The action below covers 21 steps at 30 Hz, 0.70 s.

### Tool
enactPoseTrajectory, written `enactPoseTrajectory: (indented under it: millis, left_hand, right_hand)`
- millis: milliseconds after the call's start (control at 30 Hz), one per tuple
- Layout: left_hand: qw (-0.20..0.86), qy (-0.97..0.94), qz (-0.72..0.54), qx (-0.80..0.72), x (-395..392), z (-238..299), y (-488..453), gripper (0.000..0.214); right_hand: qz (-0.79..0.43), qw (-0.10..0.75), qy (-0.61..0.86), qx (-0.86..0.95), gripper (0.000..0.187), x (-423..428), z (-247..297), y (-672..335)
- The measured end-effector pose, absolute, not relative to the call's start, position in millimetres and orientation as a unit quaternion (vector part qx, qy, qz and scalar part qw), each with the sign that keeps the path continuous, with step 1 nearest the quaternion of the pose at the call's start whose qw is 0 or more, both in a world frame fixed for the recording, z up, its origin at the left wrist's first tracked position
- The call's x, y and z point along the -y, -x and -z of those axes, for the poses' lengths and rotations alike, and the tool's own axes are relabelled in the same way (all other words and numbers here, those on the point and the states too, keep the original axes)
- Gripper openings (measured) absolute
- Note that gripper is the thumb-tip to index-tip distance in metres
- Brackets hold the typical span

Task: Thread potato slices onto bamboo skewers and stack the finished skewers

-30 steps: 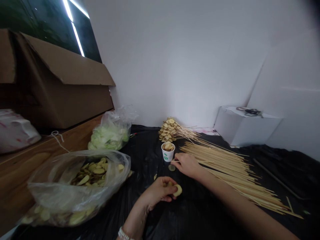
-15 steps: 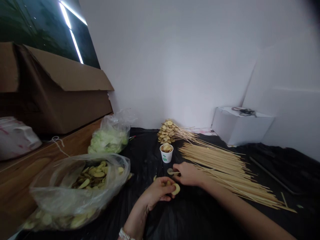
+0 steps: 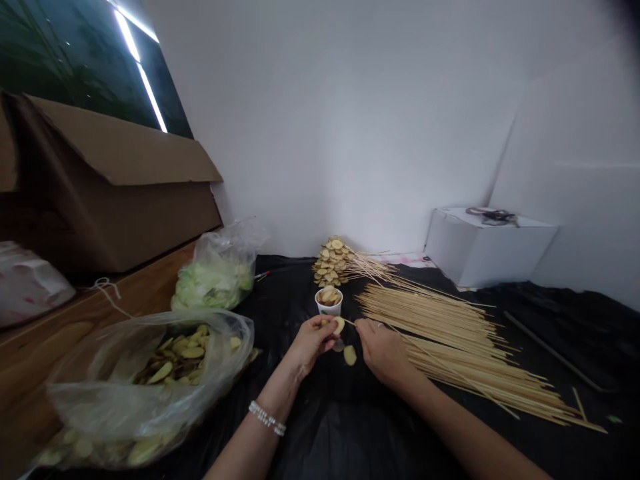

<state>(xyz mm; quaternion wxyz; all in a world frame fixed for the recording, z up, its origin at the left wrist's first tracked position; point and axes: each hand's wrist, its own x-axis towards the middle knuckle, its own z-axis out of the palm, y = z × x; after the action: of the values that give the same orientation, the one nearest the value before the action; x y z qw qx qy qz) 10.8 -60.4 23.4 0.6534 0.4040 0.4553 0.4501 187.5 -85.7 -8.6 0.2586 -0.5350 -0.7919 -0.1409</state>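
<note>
Left hand rose; fingers pinch potato slice; right hand holds skewer, grip half-hidden

Passage is left on the black sheeting between bagged potato slices and bamboo skewers; forward reach is blocked by the paper cup.

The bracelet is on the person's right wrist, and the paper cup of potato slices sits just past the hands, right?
Not quite: the bracelet is on the left wrist, not the right, as the head view shows. The paper cup of potato slices does sit just past the left hand and right hand.
</note>
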Motion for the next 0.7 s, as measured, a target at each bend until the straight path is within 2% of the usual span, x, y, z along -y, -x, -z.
enactPoseTrajectory:
  millis: [67,267,433,700]
  left_hand:
    - [0.646,-0.389,-0.486,-0.442,55.1,-13.9,-13.2,0.039]
    - [0.689,-0.345,-0.497,-0.4,55.8,-12.1,-1.1,0.032]
    - [0.735,-0.299,-0.484,-0.369,55.7,-6.4,-0.9,0.019]
    - [0.751,-0.26,-0.487,-0.361,54.1,-5.2,-3.0,0.007]
  right_hand:
    - [0.165,0.26,0.512,0.801,0.017,88.0,12.2,-186.4]
    - [0.211,0.273,0.476,0.809,0.03,87.9,12.6,-186.2]
    - [0.228,0.28,0.461,0.811,0.031,88.8,13.8,-186.6]
    - [0.24,0.291,0.457,0.806,0.031,91.2,15.4,-184.3]
